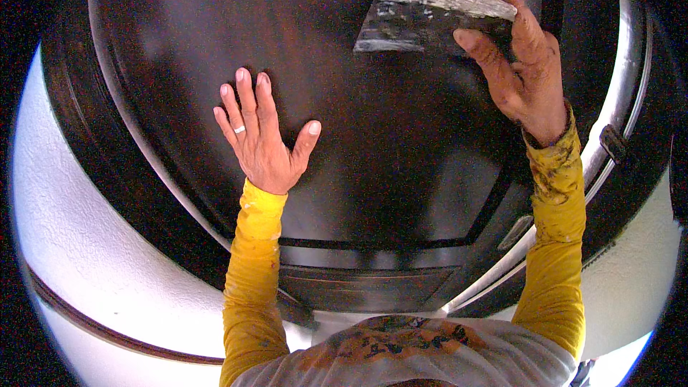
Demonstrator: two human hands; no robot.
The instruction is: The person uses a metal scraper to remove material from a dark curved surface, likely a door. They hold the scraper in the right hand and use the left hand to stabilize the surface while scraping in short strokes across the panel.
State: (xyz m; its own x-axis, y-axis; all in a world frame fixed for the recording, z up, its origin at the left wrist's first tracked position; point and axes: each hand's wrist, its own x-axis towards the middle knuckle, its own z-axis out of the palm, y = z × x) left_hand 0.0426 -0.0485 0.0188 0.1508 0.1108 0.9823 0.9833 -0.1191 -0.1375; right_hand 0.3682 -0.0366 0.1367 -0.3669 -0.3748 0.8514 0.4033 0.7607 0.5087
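Holding a wide scraper blade at the upper right of the frame, my right hand pinches its lower right corner between thumb and fingers. The blade's pale, smeared edge runs along the top and lies against the dark door panel, I judge so that the whole edge bears on the surface at once. At centre left my left hand is fully spread, palm flat on the same panel, a ring on one finger; it grips nothing and seems set there to brace me. Both yellow sleeves come up from the lower edge. White textured wall flanks the door frame at left.
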